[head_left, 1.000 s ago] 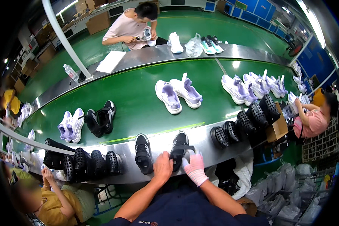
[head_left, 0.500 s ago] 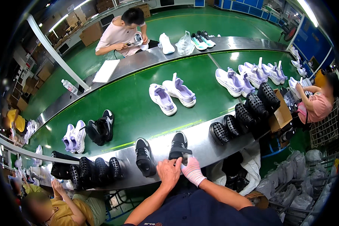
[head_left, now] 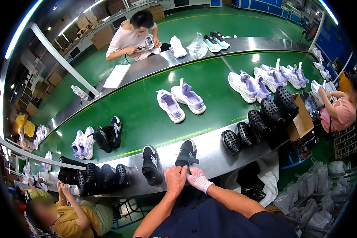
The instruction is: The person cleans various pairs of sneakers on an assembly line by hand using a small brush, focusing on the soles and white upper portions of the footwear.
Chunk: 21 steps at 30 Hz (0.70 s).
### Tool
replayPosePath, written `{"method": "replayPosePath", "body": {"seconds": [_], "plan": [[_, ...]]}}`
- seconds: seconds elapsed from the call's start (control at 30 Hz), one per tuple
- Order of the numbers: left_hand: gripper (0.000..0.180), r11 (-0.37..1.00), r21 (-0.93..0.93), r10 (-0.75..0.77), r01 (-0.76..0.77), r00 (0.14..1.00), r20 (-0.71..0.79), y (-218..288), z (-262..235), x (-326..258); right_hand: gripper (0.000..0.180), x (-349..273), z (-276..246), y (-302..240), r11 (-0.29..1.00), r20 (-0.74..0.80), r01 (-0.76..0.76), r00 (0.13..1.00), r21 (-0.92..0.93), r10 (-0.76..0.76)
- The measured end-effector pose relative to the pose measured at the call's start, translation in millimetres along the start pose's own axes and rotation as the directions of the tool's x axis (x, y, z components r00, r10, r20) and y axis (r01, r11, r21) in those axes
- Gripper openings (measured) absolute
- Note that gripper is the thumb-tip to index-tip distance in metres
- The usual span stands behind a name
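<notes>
A black sneaker (head_left: 186, 149) with a grey-white toe and a loose strap (head_left: 187, 159) stands on the metal ledge, toe pointing away from me. My left hand (head_left: 175, 179), bare, is closed on its near left side by the heel. At the right of the heel is my right hand (head_left: 200, 181), in a pink-and-white striped glove, its fingers closed around the shoe's back edge. The fingertips are partly hidden. A matching black sneaker (head_left: 151, 164) stands just left of my hands, touched by neither.
Black perforated shoe forms (head_left: 231, 142) line the ledge on both sides, with an open carton (head_left: 300, 123) at right. Beyond, the green belt (head_left: 146, 129) carries lavender-white sneakers (head_left: 171, 106) and a black pair (head_left: 108, 135). Co-workers sit across, at left and at right.
The view has shifted slightly. Both hands stay at the heel of the same sneaker, with only a small shift of the fingers.
</notes>
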<state>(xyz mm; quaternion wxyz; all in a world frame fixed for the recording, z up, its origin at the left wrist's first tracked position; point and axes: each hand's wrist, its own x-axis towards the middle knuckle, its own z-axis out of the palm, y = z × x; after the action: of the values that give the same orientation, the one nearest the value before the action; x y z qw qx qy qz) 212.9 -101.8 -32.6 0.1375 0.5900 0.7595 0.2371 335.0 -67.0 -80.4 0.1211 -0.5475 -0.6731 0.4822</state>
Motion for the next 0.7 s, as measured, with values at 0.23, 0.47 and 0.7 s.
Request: {"method": "replayPosePath", "body": {"seconds": [0.23,0.47,0.7], "plan": [[0.034,0.973,-0.181,-0.146,0.147,0.989,0.02,-14.8,-6.3,6.1,0.03,-5.1,-33.8,5.2,0.923,0.02,-0.124,0.992,0.365,0.126],[0.037,0.765,-0.465,-0.389,0.445,0.895,0.217,-17.7,-12.6,1.5,0.03,14.3,-77.2,-82.8,0.722,0.098,-0.29,0.95,0.628,0.297],[0.032,0.628,-0.577,-0.466,0.522,0.846,0.259,-17.4,-16.2,3.1,0.018,12.5,-63.1,-70.1,0.738,0.133,-0.334,0.938,0.586,0.32]]}}
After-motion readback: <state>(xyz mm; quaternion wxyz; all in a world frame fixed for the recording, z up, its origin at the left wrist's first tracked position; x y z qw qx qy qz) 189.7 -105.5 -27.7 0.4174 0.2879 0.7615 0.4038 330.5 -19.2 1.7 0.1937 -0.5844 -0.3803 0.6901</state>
